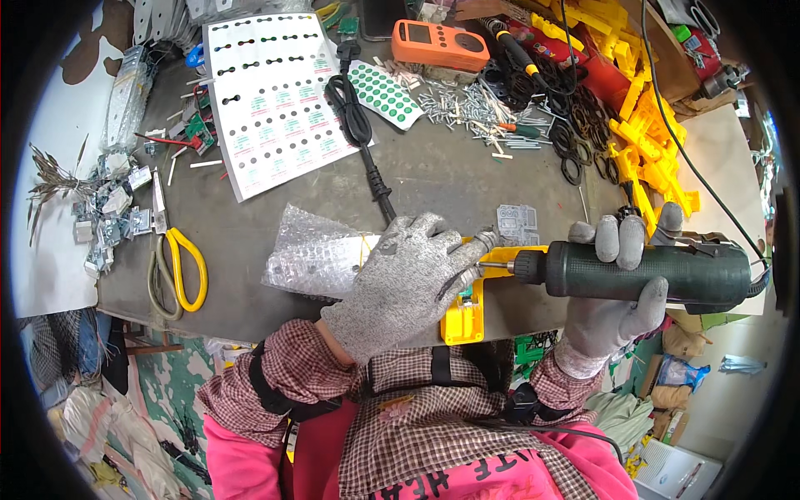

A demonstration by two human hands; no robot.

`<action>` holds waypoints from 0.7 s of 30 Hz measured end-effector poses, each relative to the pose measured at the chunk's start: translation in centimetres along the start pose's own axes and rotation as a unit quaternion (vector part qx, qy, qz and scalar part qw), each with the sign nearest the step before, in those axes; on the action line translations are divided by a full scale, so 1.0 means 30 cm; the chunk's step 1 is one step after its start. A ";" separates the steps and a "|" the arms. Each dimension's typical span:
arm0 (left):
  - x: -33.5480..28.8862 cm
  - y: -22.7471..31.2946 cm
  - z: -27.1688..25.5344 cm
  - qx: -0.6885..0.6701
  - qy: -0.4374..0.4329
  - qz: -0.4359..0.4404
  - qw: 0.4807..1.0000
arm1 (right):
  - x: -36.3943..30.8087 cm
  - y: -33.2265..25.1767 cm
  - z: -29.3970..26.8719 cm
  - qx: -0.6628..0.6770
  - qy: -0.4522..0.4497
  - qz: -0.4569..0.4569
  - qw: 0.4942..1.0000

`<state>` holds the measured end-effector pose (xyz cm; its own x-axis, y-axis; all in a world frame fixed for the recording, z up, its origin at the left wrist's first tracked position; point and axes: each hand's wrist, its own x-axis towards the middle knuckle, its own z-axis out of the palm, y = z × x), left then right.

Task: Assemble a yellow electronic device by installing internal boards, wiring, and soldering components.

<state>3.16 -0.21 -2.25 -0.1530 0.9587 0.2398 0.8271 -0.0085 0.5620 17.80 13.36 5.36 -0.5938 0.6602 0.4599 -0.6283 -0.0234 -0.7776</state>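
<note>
In my right hand point(618, 304), gloved in grey, lies a dark green electric screwdriver point(650, 272). It is held level, with its bit point(495, 265) pointing left. My left hand point(400, 279), in a speckled grey glove, has its thumb and forefinger closed around the bit's tip; what they pinch is hidden. Under the bit and beside these fingers is a yellow plastic housing point(463, 325) with a bit of green inside, partly covered by the left hand. A bubble-wrap bag point(304, 254) lies under the left hand's wrist side.
Loose screws point(467, 104), an orange meter point(440, 46) and yellow plastic parts point(650, 150) fill the far side. Left stand yellow-handled scissors point(187, 271) and a sticker sheet point(271, 108). A black cable point(367, 162) crosses the middle. The screwdriver's cord point(696, 167) hangs at the right.
</note>
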 end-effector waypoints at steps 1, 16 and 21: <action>-0.001 -0.002 0.001 -0.002 0.005 0.005 1.000 | -0.001 0.004 0.003 -0.004 0.006 0.000 1.000; -0.005 -0.006 -0.037 -0.054 -0.034 0.031 0.997 | -0.042 0.039 -0.008 -0.082 -0.017 0.079 0.993; -0.007 -0.013 -0.025 -0.045 -0.037 0.033 0.998 | -0.018 0.103 -0.019 -0.030 -0.185 0.022 0.982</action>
<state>2.45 -0.63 -1.91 -0.0565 0.9736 0.2210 0.7811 -0.0948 0.6172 16.48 13.37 2.47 -0.7684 0.3423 0.5408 -0.5740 0.0051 -0.8188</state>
